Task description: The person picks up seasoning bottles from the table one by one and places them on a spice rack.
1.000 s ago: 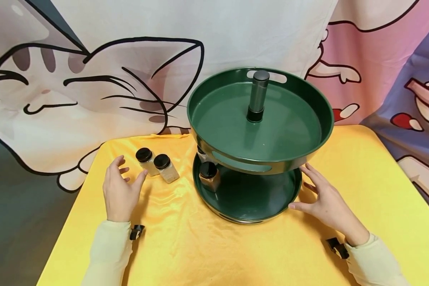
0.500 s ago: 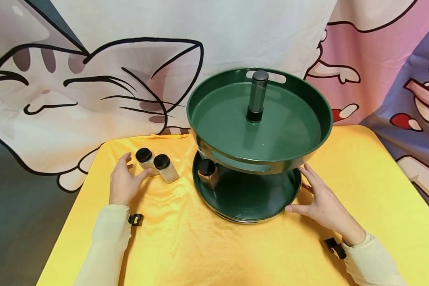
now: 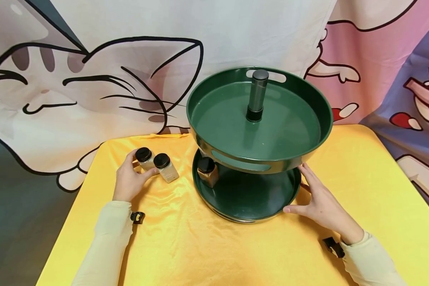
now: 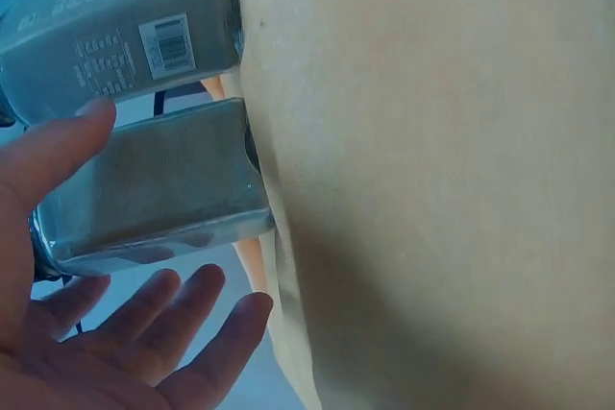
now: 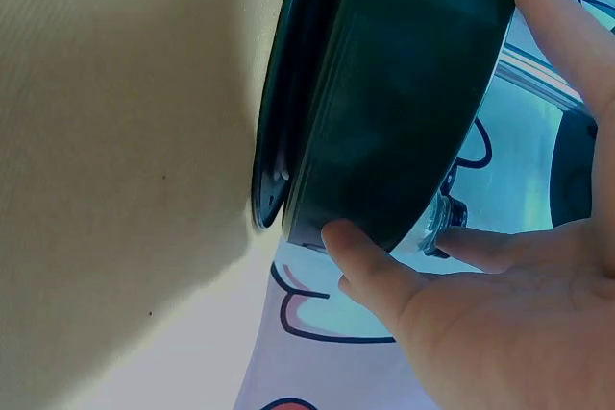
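My left hand is spread around a square glass jar with a black lid, standing on the left of the table. In the left wrist view, the thumb lies over the slot between this jar and a labelled second jar. The fingers on the far side are loose and apart. My right hand rests extended fingers and thumb against the right rim of the lower green tray. A brown-filled jar stands in that tray's left side, with another mostly hidden behind it.
The upper green tray overhangs the lower one, with a dark central post rising through it. A yellow cloth covers the table. A cartoon-print curtain hangs right behind.
My left hand has moved right and forward until it surrounds the left jar. The jar in the lower tray has shifted slightly left and back, and my right hand slightly left.
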Tool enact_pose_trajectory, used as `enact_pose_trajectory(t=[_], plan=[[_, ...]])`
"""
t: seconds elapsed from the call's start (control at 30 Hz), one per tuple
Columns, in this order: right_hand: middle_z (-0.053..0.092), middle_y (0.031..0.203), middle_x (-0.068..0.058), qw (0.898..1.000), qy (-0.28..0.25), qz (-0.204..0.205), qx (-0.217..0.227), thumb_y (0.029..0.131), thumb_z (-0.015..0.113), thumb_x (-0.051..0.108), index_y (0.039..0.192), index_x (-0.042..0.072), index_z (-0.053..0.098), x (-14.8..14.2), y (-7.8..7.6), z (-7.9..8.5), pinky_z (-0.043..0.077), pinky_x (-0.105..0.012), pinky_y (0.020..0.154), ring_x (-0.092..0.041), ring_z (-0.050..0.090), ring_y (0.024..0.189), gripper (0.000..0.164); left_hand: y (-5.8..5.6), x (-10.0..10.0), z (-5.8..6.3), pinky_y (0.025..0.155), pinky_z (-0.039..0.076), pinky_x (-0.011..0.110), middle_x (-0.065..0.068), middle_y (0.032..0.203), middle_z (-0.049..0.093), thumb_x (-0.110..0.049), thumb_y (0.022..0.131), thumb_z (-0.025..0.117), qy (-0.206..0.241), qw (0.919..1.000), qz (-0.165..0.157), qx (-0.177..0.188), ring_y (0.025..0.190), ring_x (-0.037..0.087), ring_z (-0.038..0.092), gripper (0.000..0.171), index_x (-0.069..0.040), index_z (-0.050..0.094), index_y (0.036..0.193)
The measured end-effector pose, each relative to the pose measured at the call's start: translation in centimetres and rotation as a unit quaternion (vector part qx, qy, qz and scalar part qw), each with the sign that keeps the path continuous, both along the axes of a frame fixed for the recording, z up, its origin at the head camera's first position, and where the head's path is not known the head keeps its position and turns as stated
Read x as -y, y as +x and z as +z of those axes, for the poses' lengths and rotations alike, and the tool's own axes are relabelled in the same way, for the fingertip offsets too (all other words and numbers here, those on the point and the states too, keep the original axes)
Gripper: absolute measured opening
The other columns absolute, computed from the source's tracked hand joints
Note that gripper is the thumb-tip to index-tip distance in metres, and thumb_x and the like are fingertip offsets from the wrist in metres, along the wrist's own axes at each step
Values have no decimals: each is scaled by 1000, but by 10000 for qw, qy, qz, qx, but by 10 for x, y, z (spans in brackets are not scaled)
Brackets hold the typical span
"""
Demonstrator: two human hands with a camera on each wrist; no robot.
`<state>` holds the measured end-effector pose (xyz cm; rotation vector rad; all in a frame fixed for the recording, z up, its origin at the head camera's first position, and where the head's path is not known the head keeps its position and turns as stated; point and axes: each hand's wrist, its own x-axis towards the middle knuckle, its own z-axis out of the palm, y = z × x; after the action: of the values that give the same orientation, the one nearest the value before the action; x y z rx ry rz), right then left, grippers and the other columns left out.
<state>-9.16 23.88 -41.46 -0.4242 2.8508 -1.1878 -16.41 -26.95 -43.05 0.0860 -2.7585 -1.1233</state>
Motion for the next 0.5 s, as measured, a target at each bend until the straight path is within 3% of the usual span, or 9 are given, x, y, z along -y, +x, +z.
enact_pose_trajectory(t=[0.23, 0.5], plan=[[3, 155, 2, 9996, 295, 8, -32, 58, 84, 46, 149, 31, 9, 2, 1, -1, 37, -55, 92, -31, 21, 137, 118, -1, -2, -4, 85, 48, 46, 16, 129, 49, -35, 75, 76, -35, 9997, 0, -257, 111, 37, 53, 83, -17, 30, 143], [3, 155, 3, 9995, 300, -1, 17, 58, 84, 47, 149, 32, 7, 2, 0, -2, 33, -60, 94, -33, 19, 137, 119, -2, -6, -1, 78, 49, 43, 15, 123, 54, -24, 78, 74, -214, 9985, 192, -475, 105, 34, 55, 68, -9, 39, 134]])
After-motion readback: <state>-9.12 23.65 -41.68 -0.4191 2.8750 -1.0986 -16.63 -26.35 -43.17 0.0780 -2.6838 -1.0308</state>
